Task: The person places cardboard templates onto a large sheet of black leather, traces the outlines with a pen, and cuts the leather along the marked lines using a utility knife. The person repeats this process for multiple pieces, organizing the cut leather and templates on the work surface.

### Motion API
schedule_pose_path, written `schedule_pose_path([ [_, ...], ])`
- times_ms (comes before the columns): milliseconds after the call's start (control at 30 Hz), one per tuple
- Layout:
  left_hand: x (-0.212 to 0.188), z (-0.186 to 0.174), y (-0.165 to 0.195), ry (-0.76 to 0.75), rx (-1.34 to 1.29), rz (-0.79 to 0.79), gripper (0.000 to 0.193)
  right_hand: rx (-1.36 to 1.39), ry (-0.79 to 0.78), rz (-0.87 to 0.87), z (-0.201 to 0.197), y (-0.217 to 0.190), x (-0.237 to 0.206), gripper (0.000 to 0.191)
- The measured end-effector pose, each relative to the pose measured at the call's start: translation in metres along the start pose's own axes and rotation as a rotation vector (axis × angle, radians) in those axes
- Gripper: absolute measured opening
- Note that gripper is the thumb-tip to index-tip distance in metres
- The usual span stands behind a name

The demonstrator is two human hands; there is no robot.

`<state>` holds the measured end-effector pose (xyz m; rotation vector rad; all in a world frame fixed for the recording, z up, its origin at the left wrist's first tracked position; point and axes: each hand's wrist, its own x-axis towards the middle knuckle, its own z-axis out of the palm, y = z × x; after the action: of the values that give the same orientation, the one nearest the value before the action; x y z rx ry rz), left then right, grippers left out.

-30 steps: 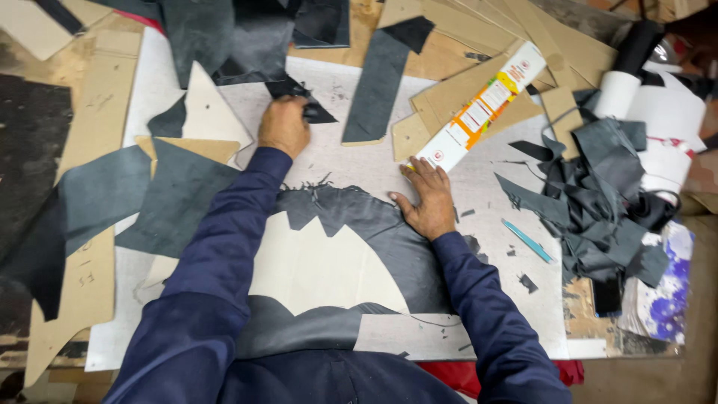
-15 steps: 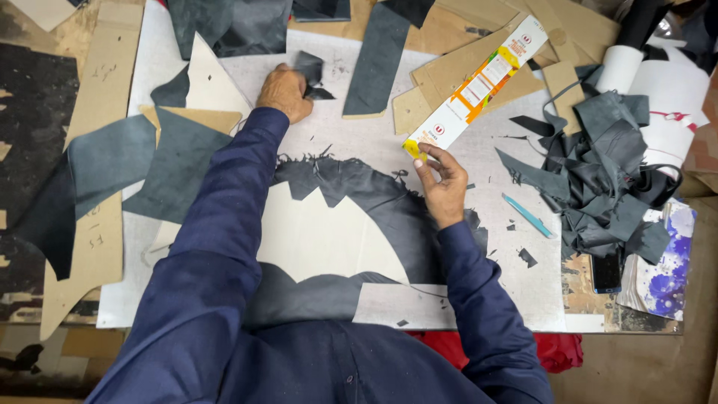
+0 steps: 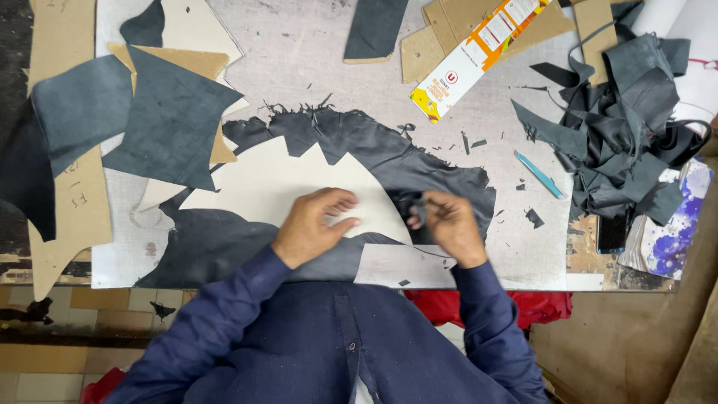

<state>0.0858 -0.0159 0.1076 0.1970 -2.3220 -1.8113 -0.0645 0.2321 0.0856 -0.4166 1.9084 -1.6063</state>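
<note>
Presently, left hand: pressed flat on pale template.
Right hand: pinched dark leather sheet edge.
Advice: hold template steady.

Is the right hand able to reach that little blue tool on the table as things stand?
Probably yes. The blue tool lies in the open on the table, up and to the side of the right hand, with only tiny scraps between.
</note>
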Motion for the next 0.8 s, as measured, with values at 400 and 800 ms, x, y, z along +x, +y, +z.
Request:
schedule_pose_path([
  [400, -0.078, -0.104, -0.058, 0.157, 0.874, -0.038, 0.073, -0.757, 0.357, -0.487, 0.021, -0.007, -0.065, 0.030],
  [800, -0.070, -0.051, -0.060, 0.241, 0.917, -0.039, 0.078, -0.873, 0.490, -0.433, 0.029, 0.031, -0.066, 0.026],
])
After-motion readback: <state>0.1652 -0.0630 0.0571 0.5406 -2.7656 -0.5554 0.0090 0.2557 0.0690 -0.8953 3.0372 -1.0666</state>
